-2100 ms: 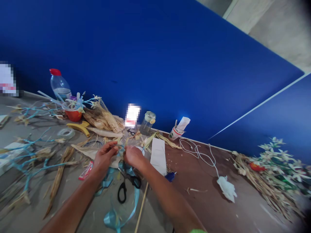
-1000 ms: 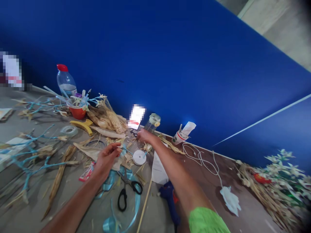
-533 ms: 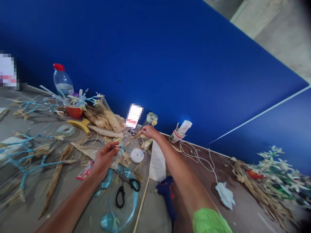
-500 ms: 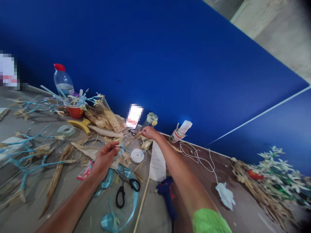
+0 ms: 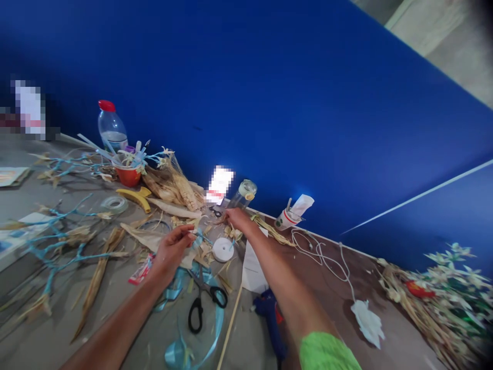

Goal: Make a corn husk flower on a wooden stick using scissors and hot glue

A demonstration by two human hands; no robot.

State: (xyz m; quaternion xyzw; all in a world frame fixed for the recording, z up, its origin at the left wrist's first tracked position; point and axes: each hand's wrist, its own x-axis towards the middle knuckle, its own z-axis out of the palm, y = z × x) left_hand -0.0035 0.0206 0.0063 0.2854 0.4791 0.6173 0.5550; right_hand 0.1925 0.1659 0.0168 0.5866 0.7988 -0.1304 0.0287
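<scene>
Fingers pinched together, my left hand (image 5: 172,253) holds a thin light blue stem (image 5: 206,239) wrapped in ribbon or tape. A white spool (image 5: 223,250) lies just right of it. Farther back, my right hand (image 5: 238,220) has its fingers closed among dry husk scraps beside a clear jar (image 5: 245,192); what they hold, if anything, cannot be made out. Black-handled scissors (image 5: 200,298) lie between my forearms, blades partly over a light blue ribbon (image 5: 219,316). A blue glue gun (image 5: 270,318) rests partly beside my right forearm.
Blue branched stems (image 5: 57,257), yellow pliers-like tool (image 5: 134,198), tape roll (image 5: 114,204) and red cup (image 5: 129,176) are at left. Dry husks (image 5: 169,187) lie behind. A white cable (image 5: 319,262), cup (image 5: 287,220) and white flowers (image 5: 458,277) are at right. A blue panel (image 5: 269,103) stands behind.
The view has turned slightly, shifting everything right. My right hand has come a little nearer to me. My left hand keeps its pinch on the blue stem.
</scene>
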